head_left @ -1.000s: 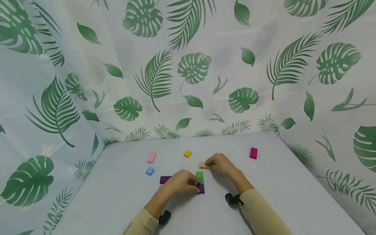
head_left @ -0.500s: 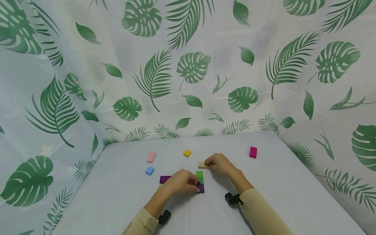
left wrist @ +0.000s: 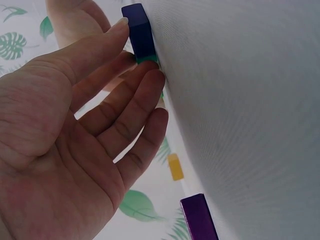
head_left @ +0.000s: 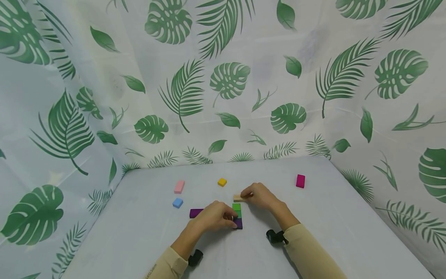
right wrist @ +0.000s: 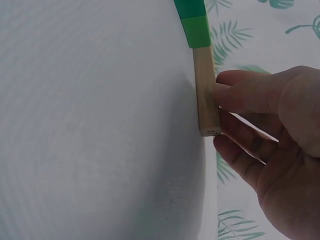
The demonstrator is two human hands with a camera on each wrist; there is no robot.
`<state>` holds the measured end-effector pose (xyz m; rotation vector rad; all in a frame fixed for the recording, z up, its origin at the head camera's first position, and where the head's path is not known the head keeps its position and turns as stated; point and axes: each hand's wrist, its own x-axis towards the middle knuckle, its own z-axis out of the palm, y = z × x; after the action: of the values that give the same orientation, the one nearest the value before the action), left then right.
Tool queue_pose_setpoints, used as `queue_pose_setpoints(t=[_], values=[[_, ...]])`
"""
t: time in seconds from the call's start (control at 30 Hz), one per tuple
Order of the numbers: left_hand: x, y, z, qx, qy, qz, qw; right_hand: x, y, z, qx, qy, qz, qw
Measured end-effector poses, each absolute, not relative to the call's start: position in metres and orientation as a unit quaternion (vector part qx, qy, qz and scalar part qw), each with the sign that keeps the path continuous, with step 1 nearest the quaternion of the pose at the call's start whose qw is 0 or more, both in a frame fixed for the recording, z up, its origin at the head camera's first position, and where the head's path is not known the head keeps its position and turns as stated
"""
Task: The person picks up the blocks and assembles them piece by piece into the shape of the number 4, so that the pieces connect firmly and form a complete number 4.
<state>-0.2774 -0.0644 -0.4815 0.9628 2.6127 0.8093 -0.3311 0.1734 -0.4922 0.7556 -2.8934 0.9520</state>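
Landmark: light green block (head_left: 236,207) is lining up with teal block (head_left: 238,214) and dark block (head_left: 239,224), both nearer.
Left hand (head_left: 216,217): holding dark block with thumb and bent fingers, near light green block; probably steadying.
Right hand (head_left: 262,195): pinching wooden block (right wrist: 206,90) just beyond light green block, likely leaving its left end free; contact unclear.
Spares: purple block (head_left: 196,213), blue block (head_left: 177,203) lying left of light green block, apparently outside the work.

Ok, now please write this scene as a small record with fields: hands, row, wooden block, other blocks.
left hand: holds dark block
right hand: pinches wooden block
row, near to far: dark block, green block, bright green block
wooden block: crosswise, just beyond bright green block; contact unclear
other blocks: pink block, blue block, yellow block, magenta block, purple block
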Motion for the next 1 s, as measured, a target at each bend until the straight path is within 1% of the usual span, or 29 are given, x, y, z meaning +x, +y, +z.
queue_pose_setpoints(t=[0.23,0.53,1.0], values=[[-0.2785,-0.0644,-0.4827,0.328,0.895,0.275,0.123,-0.3298,0.1725,-0.4917,0.236,-0.924,0.299,0.003],[-0.2766,-0.0639,-0.4802,0.322,0.897,0.277,0.124,-0.3316,0.1718,-0.4938,0.256,-0.923,0.288,0.021],[-0.2775,-0.0639,-0.4804,0.32,0.898,0.274,0.126,-0.3275,0.1687,-0.4881,0.248,-0.924,0.29,0.0]])
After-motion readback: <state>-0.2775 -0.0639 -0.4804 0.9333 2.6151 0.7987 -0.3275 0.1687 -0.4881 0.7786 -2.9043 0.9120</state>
